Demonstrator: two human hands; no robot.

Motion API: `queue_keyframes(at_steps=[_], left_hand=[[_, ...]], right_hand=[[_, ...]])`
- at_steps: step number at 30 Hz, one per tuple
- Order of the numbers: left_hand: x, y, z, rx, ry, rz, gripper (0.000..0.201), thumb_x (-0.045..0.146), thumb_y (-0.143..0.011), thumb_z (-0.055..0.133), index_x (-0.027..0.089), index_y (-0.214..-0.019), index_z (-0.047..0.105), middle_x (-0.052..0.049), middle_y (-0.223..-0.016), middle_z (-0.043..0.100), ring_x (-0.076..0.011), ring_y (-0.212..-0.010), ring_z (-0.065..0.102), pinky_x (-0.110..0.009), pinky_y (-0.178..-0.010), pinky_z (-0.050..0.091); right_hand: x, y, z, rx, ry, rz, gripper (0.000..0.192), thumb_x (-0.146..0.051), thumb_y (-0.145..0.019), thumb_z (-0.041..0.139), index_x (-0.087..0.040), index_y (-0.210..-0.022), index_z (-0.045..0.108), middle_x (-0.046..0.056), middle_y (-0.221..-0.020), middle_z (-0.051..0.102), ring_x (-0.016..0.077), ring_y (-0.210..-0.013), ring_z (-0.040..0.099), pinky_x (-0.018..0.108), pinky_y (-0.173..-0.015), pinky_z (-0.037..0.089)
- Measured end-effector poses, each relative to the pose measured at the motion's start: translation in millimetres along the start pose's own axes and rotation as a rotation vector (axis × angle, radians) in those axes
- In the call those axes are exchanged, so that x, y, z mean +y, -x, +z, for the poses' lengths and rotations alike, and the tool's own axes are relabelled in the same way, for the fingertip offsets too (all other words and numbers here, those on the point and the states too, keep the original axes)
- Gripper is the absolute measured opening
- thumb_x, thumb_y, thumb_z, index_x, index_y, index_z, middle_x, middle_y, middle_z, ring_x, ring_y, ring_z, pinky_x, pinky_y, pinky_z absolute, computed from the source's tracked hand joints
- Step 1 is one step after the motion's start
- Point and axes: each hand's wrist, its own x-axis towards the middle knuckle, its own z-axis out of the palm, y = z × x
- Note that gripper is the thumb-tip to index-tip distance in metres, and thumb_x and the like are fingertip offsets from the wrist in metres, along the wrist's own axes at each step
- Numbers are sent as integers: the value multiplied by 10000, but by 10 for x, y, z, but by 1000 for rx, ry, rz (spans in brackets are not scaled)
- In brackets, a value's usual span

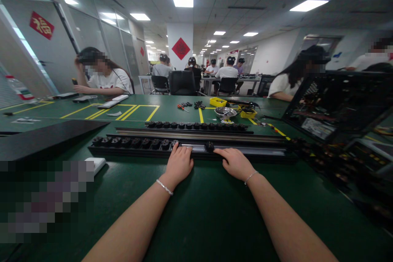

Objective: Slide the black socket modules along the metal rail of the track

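A long black strip housing lies across the green table in front of me. A row of black socket modules sits in its left part. My left hand rests on the housing, fingers stretched forward, beside the last module of that row. Farther right, one single socket module sits apart in the channel. My right hand has its index finger stretched out against this module's right side, its other fingers bent. Neither hand is wrapped around anything. Between the hands shows a pale bare stretch of channel.
Behind the housing lie a long metal rail and another module row. Farther back are a metal bowl, yellow bins and an orange screwdriver. Dark cables and an open case stand right; co-workers sit around.
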Motion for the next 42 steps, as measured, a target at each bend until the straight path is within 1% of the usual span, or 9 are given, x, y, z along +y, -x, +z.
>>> queue_keyframes(at_steps=[11, 21, 30, 42], left_hand=[[9, -3, -10, -10, -4, -3, 322, 232, -823, 516, 143, -1126, 577, -82, -1016, 658, -228, -1016, 574, -430, -1119, 208], [3, -4, -6, -8, 0, 5, 325, 235, -828, 505, 146, -1134, 572, -87, -1027, 661, -228, -1021, 576, -434, -1119, 208], [6, -3, -23, -13, 23, 0, 318, 225, -830, 496, 168, -1134, 568, -92, -1043, 656, -236, -1035, 574, -447, -1117, 215], [8, -3, -16, -18, 4, -1, 325, 226, -830, 497, 150, -1137, 568, -91, -1041, 653, -229, -1038, 568, -434, -1121, 204]], right_hand=[[20, 9, 23, 61, -14, -15, 505, -119, -764, 428, -235, -1236, 567, 48, -1167, 626, 186, -1049, 542, 348, -971, 366], [63, 18, 21, 73, -16, -12, 483, -114, -767, 432, -232, -1209, 586, 50, -1168, 630, 174, -1062, 548, 339, -972, 374], [94, 30, 20, 81, -20, -6, 477, -117, -770, 425, -224, -1203, 594, 56, -1157, 635, 182, -1053, 556, 351, -963, 388], [107, 32, 24, 102, -27, 2, 455, -121, -773, 428, -220, -1178, 609, 52, -1130, 644, 176, -1046, 560, 341, -961, 391]])
